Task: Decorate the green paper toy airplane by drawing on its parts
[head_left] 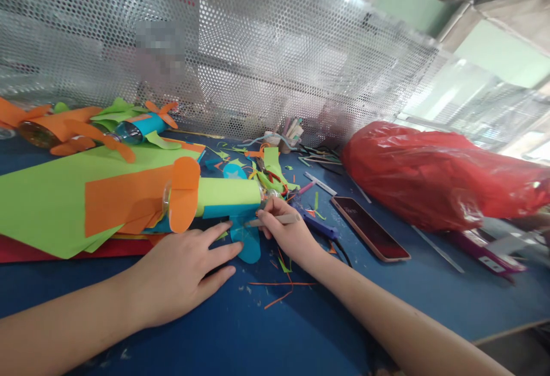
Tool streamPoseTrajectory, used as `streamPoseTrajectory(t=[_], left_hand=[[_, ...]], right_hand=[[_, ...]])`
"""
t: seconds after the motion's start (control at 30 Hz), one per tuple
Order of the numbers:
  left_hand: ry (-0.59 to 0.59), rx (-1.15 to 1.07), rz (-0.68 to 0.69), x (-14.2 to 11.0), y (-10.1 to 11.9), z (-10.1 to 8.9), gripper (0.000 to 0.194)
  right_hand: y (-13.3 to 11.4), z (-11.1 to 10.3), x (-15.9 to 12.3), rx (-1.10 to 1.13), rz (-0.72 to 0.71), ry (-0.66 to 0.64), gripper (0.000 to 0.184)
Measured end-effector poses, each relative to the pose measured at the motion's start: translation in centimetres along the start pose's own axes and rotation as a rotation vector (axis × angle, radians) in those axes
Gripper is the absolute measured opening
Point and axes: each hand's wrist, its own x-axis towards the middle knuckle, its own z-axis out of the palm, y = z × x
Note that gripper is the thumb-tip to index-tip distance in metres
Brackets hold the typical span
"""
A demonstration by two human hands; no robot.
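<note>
A paper-covered bottle plane (pixel 223 197) lies on the blue table (pixel 240 330), with a green and teal body, an orange propeller (pixel 184 201) and a teal wing piece (pixel 247 241). My left hand (pixel 184 275) lies flat with fingers spread, its fingertips on the teal wing. My right hand (pixel 286 232) is closed around a thin grey pen-like tool (pixel 275 221) whose tip points at the wing beside the body.
Green and orange paper sheets (pixel 51 204) are stacked at the left, with other paper planes (pixel 129 126) behind. A phone (pixel 369 228) lies right of my hand, a red plastic bag (pixel 429 175) beyond it. Paper scraps (pixel 279 290) litter the table. A perforated metal screen (pixel 258 55) backs it.
</note>
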Motion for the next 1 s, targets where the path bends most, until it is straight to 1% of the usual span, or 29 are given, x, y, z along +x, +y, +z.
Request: streamPoseTrajectory(t=[0.3, 0.5, 0.67, 0.87, 1.0], left_hand=[[0.015, -0.021, 0.01, 0.04, -0.01, -0.08, 0.051], [0.0, -0.034, 0.002, 0.06, 0.02, -0.01, 0.049], [0.011, -0.061, -0.005, -0.01, -0.02, -0.04, 0.048], [-0.019, -0.047, -0.008, 0.12, -0.03, -0.22, 0.046], [-0.02, -0.027, 0.001, 0.13, 0.06, -0.25, 0.046]], right_hand=[[-0.18, 0.02, -0.07, 0.02, 0.006, -0.026, 0.025], [-0.31, 0.01, -0.07, 0.007, 0.014, -0.006, 0.024], [-0.36, 0.01, -0.11, -0.024, 0.028, 0.028, 0.024], [-0.29, 0.02, -0.1, -0.026, 0.037, 0.036, 0.023], [-0.74, -0.03, -0.25, 0.025, 0.043, 0.054, 0.023]])
